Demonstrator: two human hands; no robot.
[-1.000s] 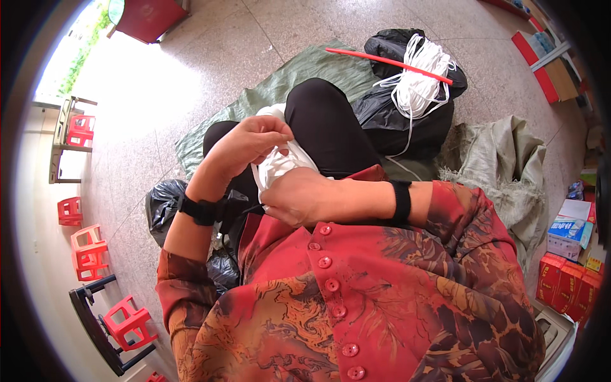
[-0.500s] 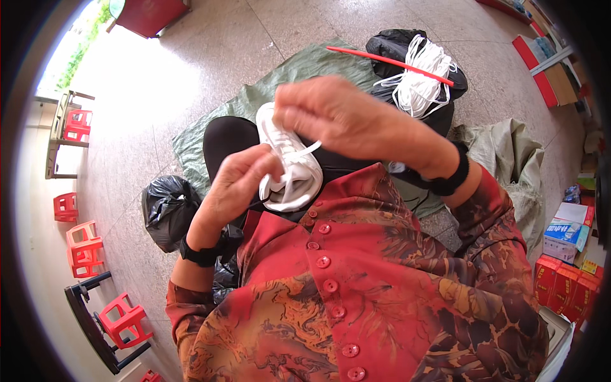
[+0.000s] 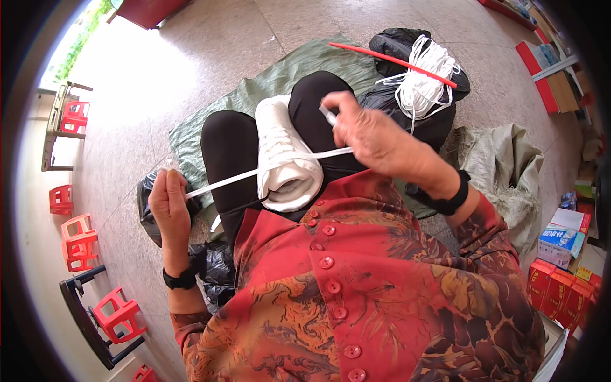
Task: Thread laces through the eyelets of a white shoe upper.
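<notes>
A white lace-up shoe (image 3: 280, 130) rests between my thighs, its opening toward me and its toe pointing away. White laces run up its front. My left hand (image 3: 168, 202) is closed in a pinch on one end of the white shoelace (image 3: 223, 183), which stretches taut from the shoe to the left. On the other side, my right hand (image 3: 369, 132) is curled round the lace's other part, which runs rightward from the shoe. A short pale tip sticks out near its fingers, blurred.
Past my right knee, a bundle of white laces (image 3: 428, 76) and a thin red stick (image 3: 394, 63) lie on black plastic bags. A green woven sheet (image 3: 242, 95) spreads on the floor. Red stools (image 3: 118, 315) stand left; boxes (image 3: 563, 286) are stacked right.
My hands have drawn apart from over the shoe, the left one leftward and the right one rightward. Both lace ends now stretch out sideways, and the shoe is more fully visible.
</notes>
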